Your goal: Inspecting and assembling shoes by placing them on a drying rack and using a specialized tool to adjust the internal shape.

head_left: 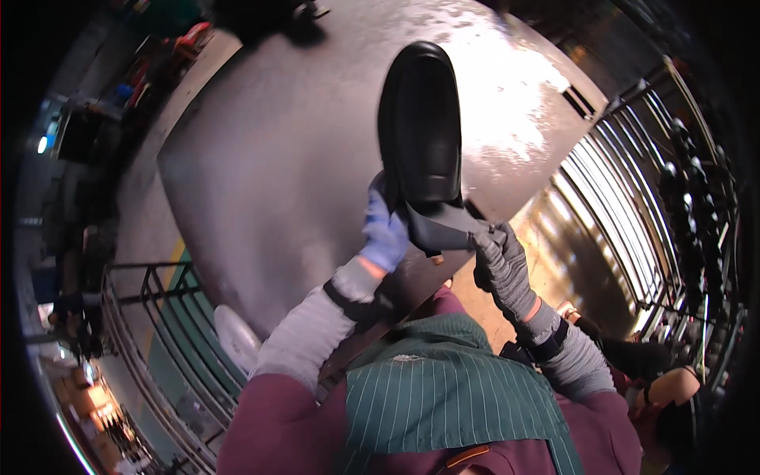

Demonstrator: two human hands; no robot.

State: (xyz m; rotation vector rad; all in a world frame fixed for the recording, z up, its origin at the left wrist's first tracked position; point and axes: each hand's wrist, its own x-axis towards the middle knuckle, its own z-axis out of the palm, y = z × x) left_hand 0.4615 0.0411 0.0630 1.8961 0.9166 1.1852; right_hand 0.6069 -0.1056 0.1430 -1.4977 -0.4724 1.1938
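Observation:
A black boot [423, 127] is held over the tabletop, its toe pointing away from me and its long dark sole side facing up. Below its heel, a dark grey flap-like part [443, 226], perhaps the shaft, stretches to the right. My left hand [384, 226], in a blue glove, grips the boot's left side near the heel; its far fingers are hidden behind the boot. On the other side, my right hand [500, 257], in a grey knit glove, is closed on the edge of the grey part. Both forearms wear grey sleeves with black bands.
A large, shiny grey table [269, 158] lies under and beyond the boot. To the left stands a dark metal rail frame [158, 317]. At the right are metal racks [633, 182] with several dark items. Part of another person [673, 388] shows at the lower right.

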